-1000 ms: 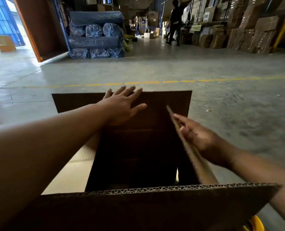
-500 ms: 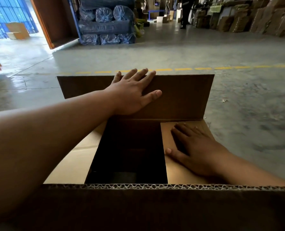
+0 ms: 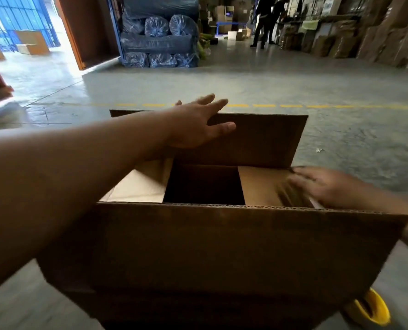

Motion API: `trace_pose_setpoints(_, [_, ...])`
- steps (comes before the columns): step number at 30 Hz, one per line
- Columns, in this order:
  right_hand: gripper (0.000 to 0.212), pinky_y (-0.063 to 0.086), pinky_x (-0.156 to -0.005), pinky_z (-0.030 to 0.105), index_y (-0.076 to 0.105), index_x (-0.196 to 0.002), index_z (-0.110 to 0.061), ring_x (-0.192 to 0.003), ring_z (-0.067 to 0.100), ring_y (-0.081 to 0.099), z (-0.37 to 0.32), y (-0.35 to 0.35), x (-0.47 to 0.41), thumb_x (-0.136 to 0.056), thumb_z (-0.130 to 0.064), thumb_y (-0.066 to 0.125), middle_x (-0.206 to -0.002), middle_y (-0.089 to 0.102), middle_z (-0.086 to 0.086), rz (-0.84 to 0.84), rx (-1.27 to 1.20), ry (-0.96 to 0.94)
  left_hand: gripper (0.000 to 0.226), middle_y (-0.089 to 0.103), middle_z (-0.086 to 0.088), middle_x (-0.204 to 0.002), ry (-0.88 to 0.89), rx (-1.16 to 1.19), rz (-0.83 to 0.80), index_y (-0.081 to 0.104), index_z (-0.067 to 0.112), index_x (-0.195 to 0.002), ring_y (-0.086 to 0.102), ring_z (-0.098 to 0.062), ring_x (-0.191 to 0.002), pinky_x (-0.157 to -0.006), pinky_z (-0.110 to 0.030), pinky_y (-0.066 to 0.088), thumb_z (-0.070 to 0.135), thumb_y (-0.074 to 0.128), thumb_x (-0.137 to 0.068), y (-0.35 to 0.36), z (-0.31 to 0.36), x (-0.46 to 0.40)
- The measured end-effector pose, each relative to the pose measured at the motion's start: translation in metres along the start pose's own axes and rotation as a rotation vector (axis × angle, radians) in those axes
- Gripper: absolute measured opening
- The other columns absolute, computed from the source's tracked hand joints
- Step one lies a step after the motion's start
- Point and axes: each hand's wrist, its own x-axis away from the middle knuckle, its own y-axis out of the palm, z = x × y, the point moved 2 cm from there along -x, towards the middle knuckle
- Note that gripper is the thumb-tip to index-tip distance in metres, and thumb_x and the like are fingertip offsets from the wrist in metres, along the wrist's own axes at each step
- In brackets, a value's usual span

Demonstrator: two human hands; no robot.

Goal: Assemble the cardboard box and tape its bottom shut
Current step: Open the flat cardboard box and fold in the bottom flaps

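Two hands work on one cardboard box (image 3: 222,246) that fills the near middle of the view on a grey concrete floor (image 3: 245,86); its lower part is cut off at the bottom edge, and its inside is a dark square where nothing can be made out. Left forearm covers most of the left inner flap (image 3: 138,186), which lies folded in, pale, only a wedge showing. Left hand (image 3: 193,127) reaches to the far flap (image 3: 265,139), which stands up; fingers (image 3: 212,101) spread flat and open, tips over the flap's top edge, thumb on its near face, palm against the cardboard, nothing gripped. Near flap stands up too, its corrugated edge facing the camera. Right inner flap (image 3: 260,186) lies folded in; right hand (image 3: 326,186) is at its right end, motion-blurred, fingers look stretched out and flat, contact with the flap hard to tell, wrist hidden behind the near flap. Yellow roll-like object (image 3: 374,310) near right by the box corner, partly cut off, unclear what it is. Far left: bright doorway, boxes outside. Far middle: blue wrapped rolls (image 3: 160,36) stacked. Far right: person (image 3: 265,22) standing, head cut off, beside stacked cardboard (image 3: 376,36). Yellow dashed line (image 3: 317,106) crosses the floor just beyond the box.
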Motion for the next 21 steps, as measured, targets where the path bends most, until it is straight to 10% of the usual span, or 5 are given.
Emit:
trace_pose_setpoints(6, [0.055,0.043,-0.092,0.025,0.05,-0.122,-0.057,-0.109,-0.013,0.051,-0.063,-0.054,0.08,-0.076,-0.081,0.031,-0.117,0.057,-0.037,0.179,-0.142,-0.294,0.088,0.037,0.023,-0.152,0.194,0.147,-0.104,0.029,0.053,-0.146,0.037,-0.003,-0.138,-0.113,-0.042,0.035,0.094,0.026,-0.069,-0.025,0.009,0.122])
trace_pose_setpoints(12, [0.064,0.049,-0.092,0.041,0.046,-0.137,-0.025,-0.115,0.019,0.058,-0.126,0.004,0.081,-0.088,-0.059,0.023,-0.128,0.061,0.0,0.189,0.413,-0.502,0.07,0.055,0.018,-0.139,0.396,-0.219,0.01,0.03,0.043,-0.149,0.061,-0.007,-0.116,-0.087,-0.035,0.056,0.076,0.033,-0.088,0.005,-0.003,0.171])
trace_pose_setpoints(16, [0.083,0.031,-0.106,0.042,0.029,-0.148,-0.018,-0.132,0.022,0.042,-0.125,0.032,0.048,-0.08,-0.061,0.008,-0.146,0.044,0.005,0.225,0.543,-0.287,0.078,0.01,0.008,-0.165,0.217,-0.363,-0.004,-0.004,0.036,-0.156,0.017,-0.014,-0.149,-0.118,-0.042,0.019,0.075,0.013,-0.09,0.041,-0.017,0.152])
trace_pose_setpoints(21, [0.097,0.001,-0.115,0.042,-0.01,-0.149,-0.03,-0.145,0.014,-0.001,-0.101,0.076,0.028,-0.067,-0.082,-0.004,-0.16,-0.002,-0.001,-0.034,0.418,-0.116,0.081,-0.014,0.01,-0.164,0.029,-0.15,-0.183,-0.015,0.04,-0.152,-0.016,-0.013,-0.149,-0.121,-0.051,0.0,0.08,0.007,-0.085,0.099,-0.033,0.149])
